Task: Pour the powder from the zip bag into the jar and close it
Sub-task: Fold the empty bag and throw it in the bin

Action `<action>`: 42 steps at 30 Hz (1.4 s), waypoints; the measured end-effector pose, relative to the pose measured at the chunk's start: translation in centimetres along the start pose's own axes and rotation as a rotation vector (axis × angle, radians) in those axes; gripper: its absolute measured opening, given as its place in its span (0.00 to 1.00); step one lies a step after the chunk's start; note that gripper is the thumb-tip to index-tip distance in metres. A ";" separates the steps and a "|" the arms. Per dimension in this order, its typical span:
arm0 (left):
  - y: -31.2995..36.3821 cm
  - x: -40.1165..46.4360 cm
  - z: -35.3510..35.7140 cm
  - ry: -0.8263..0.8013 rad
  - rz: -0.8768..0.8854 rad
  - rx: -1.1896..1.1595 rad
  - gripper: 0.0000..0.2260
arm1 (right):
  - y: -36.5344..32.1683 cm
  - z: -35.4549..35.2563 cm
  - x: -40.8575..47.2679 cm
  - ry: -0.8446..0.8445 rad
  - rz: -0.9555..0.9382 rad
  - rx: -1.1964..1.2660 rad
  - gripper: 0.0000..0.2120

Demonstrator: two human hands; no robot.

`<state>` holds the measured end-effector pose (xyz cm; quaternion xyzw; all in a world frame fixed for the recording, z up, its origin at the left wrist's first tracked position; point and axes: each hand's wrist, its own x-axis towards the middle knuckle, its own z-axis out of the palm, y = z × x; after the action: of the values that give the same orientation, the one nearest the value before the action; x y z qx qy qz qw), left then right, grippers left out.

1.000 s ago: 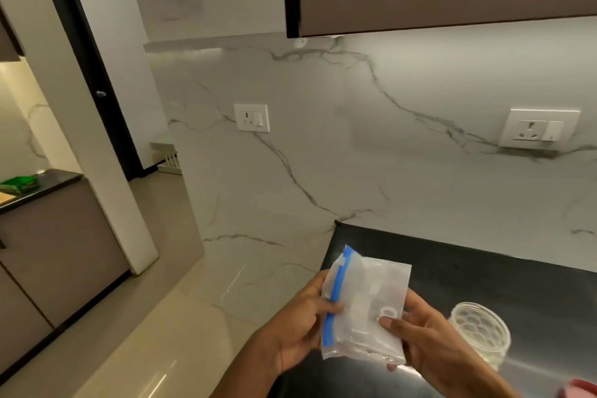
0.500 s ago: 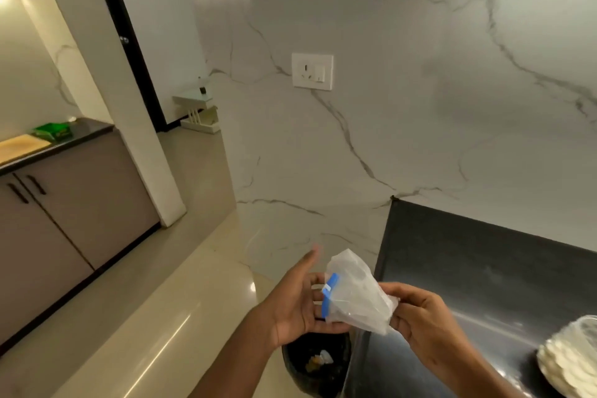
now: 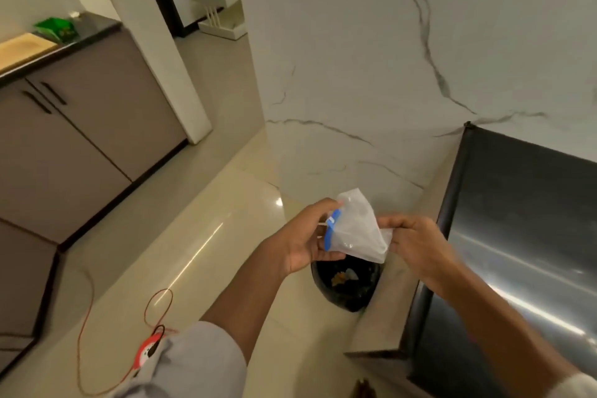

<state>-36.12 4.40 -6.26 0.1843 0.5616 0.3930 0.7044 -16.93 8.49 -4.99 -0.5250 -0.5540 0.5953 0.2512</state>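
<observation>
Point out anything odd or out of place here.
The zip bag, held by the left hand and right hand, hangs over a black bin on the floor, off the countertop. No jar is in view. An orange cord trails loose across the floor.

— What are you holding there?
— You're gripping a bag (image 3: 357, 233) of thin, clear plastic, crinkling and going cloudy, with a smooth blue plastic zip strip (image 3: 331, 229) along one edge.
— And the surfaces around you?
— The counter (image 3: 529, 236) is showing dark and glossy, throwing back streaks of light. The wall (image 3: 355, 58) is looking like polished white marble with grey veins. The floor (image 3: 193, 236) is shining, smooth cream tile. The cupboards (image 3: 80, 126) are looking matt brown, and your sleeve (image 3: 197, 362) is soft grey cloth.
</observation>
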 end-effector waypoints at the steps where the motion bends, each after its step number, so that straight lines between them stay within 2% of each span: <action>1: 0.1 0.5 -0.4 -0.008 -0.027 0.003 0.29 | 0.1 0.6 0.3 0.012 0.000 -0.020 0.15; 3: 0.3 1.3 -1.0 -0.042 -0.071 0.060 0.33 | 0.4 1.7 0.7 0.015 -0.007 -0.061 0.09; 4: 0.3 1.7 -1.3 -0.052 -0.078 0.099 0.32 | 0.5 2.3 0.8 0.022 -0.017 -0.078 0.09; 6: 0.2 2.6 -1.8 -0.024 -0.074 0.144 0.26 | 0.7 3.6 1.0 0.056 -0.027 -0.142 0.12; 8: 0.0 3.5 -2.3 0.052 -0.070 0.148 0.19 | 1.3 4.9 1.0 0.129 0.023 -0.161 0.19; 10: -0.5 4.6 -3.2 0.102 -0.035 0.178 0.15 | 2.0 5.9 0.7 0.188 0.100 -0.012 0.22; 13: -0.5 6.3 -5.0 0.152 0.075 0.250 0.10 | 2.8 7.7 0.6 0.202 0.135 0.271 0.14; 16: -0.6 7.6 -5.8 0.132 0.127 0.317 0.11 | 3.5 9.6 1.3 0.131 0.160 0.248 0.10; 19: -1.0 9.6 -5.5 0.102 0.128 0.364 0.12 | 5.0 10.6 3.9 0.320 0.166 0.118 0.15; 21: -1.2 11.2 -5.4 0.077 0.084 0.325 0.14 | 6.4 10.6 6.1 0.451 0.178 0.105 0.15; 23: -1.6 12.7 -5.8 0.045 0.031 0.290 0.13 | 8.6 10.3 8.3 0.539 0.223 0.091 0.15; 25: -2.4 14.2 -7.2 0.059 0.033 0.287 0.08 | 11.1 10.3 10.0 0.607 0.278 -0.004 0.16; 27: -3.8 15.5 -9.0 0.075 0.026 0.284 0.10 | 14.0 10.5 11.3 0.643 0.323 -0.088 0.18; 31: -6.2 18.3 -11.4 0.006 -0.024 0.310 0.11 | 18.8 11.1 13.3 0.669 0.510 -0.140 0.24; 36: -9.8 23.6 -9.8 0.014 -0.128 0.439 0.17 | 22.5 11.2 16.8 0.698 0.679 -0.127 0.28; 40: -11.3 26.6 -10.3 0.083 -0.175 0.375 0.18 | 23.1 9.9 20.6 0.685 0.824 0.003 0.50; 42: -10.6 27.5 -11.2 0.085 -0.224 0.368 0.14 | 22.8 9.3 21.4 0.734 0.810 -0.039 0.52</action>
<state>-41.26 16.64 -34.82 0.2297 0.6699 0.2104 0.6739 -25.75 17.68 -35.02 -0.8742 -0.1945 0.4116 0.1688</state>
